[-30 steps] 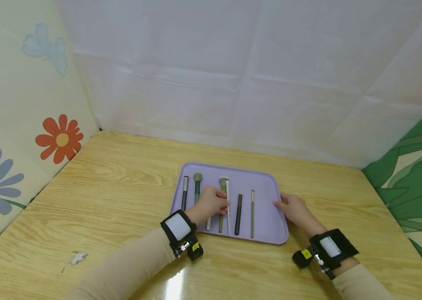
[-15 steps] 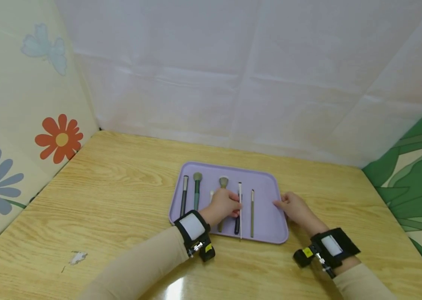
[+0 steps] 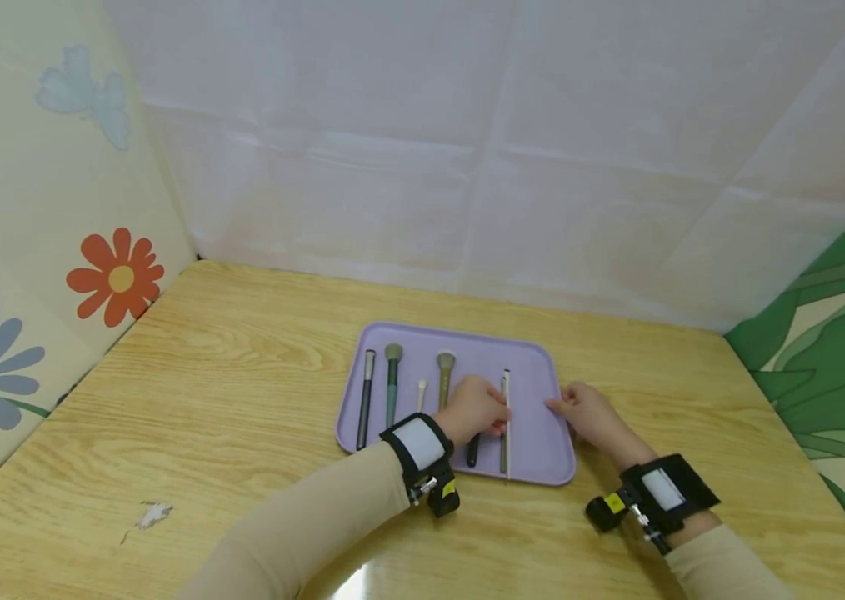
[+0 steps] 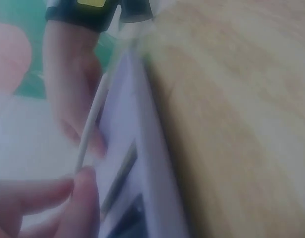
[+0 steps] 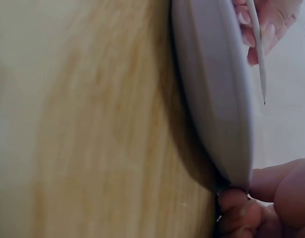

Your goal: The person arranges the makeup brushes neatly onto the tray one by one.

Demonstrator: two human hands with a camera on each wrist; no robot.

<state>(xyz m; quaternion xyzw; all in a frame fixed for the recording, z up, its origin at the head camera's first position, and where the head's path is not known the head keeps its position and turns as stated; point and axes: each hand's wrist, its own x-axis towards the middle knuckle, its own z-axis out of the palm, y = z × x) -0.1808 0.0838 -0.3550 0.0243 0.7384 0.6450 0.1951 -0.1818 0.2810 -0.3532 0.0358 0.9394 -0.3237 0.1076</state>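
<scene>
My left hand (image 3: 477, 407) pinches a thin white-handled makeup brush (image 3: 508, 442) between thumb and forefinger, above the right part of the lilac tray (image 3: 541, 454). In the left wrist view this white handle (image 4: 91, 126) slants up from the fingertips, over the tray's floor. Seen from above, it overlaps a slim olive brush (image 3: 503, 461). My right hand (image 3: 597, 421) grips the tray's right edge, thumb on top and fingers curled beneath, as the right wrist view shows. A black brush (image 3: 472, 451) lies partly hidden below my left hand.
More makeup brushes lie side by side on the tray: a black-and-silver one (image 3: 366, 404), a green one (image 3: 392, 375), a small pale-tipped one (image 3: 422, 392) and an olive one (image 3: 445, 372). Wooden table (image 3: 257, 358) surrounds the tray; a white sheet (image 3: 362, 167) hangs behind.
My left hand has moved right across the tray with the white brush, from beside the olive brush, past the black one, to over the slim olive brush. My right hand stays at the tray's edge.
</scene>
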